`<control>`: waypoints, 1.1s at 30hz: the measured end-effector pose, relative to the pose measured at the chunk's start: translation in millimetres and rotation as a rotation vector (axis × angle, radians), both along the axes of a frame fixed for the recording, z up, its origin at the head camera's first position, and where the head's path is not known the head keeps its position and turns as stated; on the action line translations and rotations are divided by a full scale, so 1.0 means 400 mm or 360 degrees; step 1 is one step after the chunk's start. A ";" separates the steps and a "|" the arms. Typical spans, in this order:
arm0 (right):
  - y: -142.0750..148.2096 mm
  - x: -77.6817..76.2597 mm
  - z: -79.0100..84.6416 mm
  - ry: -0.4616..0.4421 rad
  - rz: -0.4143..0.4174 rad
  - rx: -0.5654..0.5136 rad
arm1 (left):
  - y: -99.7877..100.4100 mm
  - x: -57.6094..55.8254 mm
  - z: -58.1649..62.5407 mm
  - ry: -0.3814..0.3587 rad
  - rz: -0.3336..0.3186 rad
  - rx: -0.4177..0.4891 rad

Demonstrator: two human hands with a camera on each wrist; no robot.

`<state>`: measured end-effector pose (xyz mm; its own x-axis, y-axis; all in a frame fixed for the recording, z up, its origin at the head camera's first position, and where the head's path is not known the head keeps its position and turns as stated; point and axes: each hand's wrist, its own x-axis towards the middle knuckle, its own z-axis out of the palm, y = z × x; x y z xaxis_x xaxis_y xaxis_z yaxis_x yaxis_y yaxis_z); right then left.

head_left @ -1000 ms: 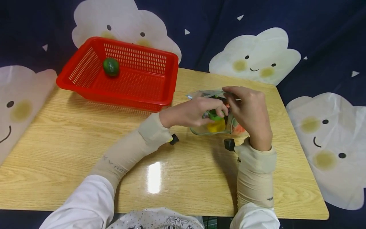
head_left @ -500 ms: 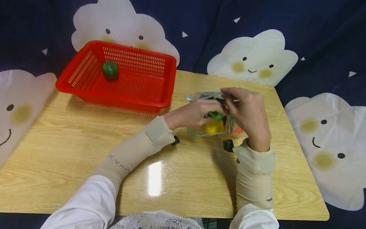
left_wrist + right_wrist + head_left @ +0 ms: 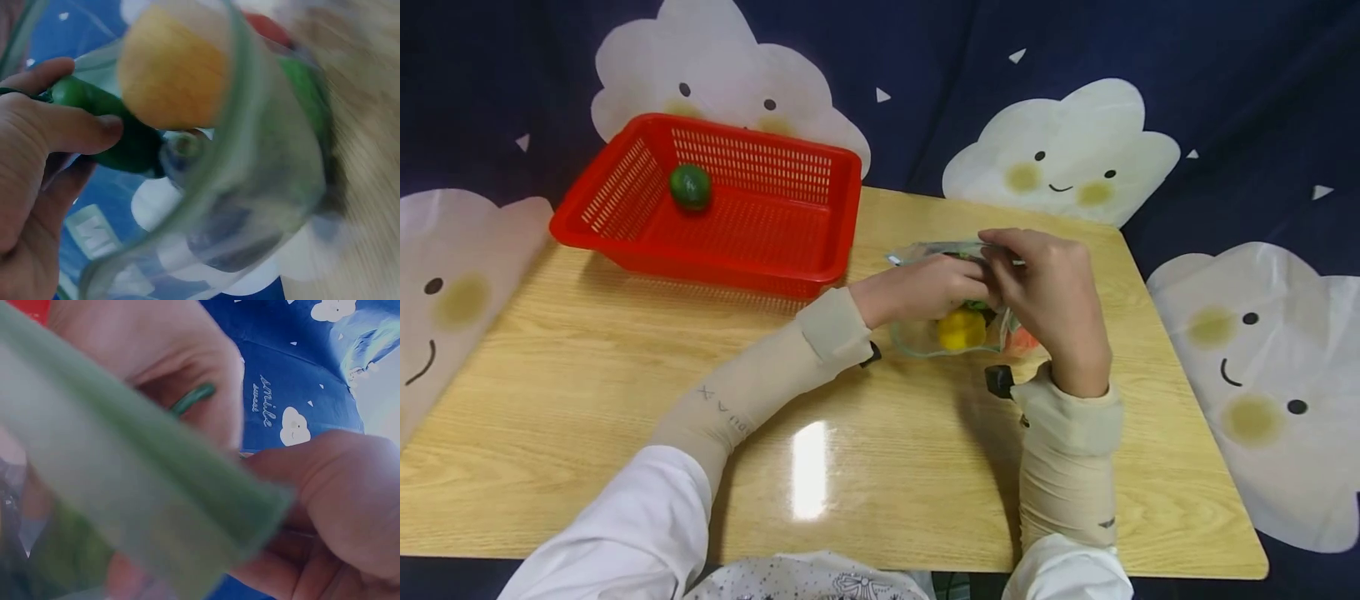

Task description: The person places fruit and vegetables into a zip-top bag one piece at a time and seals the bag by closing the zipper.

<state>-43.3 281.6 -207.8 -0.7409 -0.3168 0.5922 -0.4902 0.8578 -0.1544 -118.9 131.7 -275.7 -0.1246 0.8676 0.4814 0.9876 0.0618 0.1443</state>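
A clear plastic bag (image 3: 907, 337) with green edging stands on the table, its mouth spread. My right hand (image 3: 1054, 300) pinches its rim at the right. Reaching in from the left, my left hand (image 3: 934, 287) holds a green pepper (image 3: 128, 139) between thumb and fingers, inside the bag's mouth in the left wrist view. The pepper's curled stem (image 3: 194, 398) pokes out by the palm in the right wrist view. A round yellow fruit (image 3: 962, 330) lies in the bag, beside a reddish item (image 3: 1021, 340). Farther down, a dark purple thing (image 3: 234, 234) shows blurred through the plastic.
A red slotted basket (image 3: 700, 261) stands at the back left of the wooden table (image 3: 647, 367), with one dark green round fruit (image 3: 690, 187) in it. A dark blue cloth with white clouds (image 3: 1060, 150) hangs behind the table.
My left hand has moved right and deeper over the bag's mouth, and its fingers now hide most of the pepper in the head view. The right hand keeps its place at the rim.
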 end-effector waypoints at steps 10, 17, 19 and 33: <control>0.000 0.005 0.000 -0.0008 -0.0006 -0.0008 | 0.042 -0.012 0.001 0.0031 0.0104 -0.0346; 0.000 0.006 0.001 -0.0005 0.0002 -0.0015 | 0.050 -0.015 0.007 0.0133 0.0157 -0.0461; -0.002 0.006 0.001 -0.0008 0.0006 -0.0009 | 0.043 -0.016 0.011 0.0093 0.0141 -0.0486; -0.004 0.003 0.001 -0.0042 0.0003 -0.0021 | -0.052 0.010 0.060 -0.0034 0.0106 -0.0361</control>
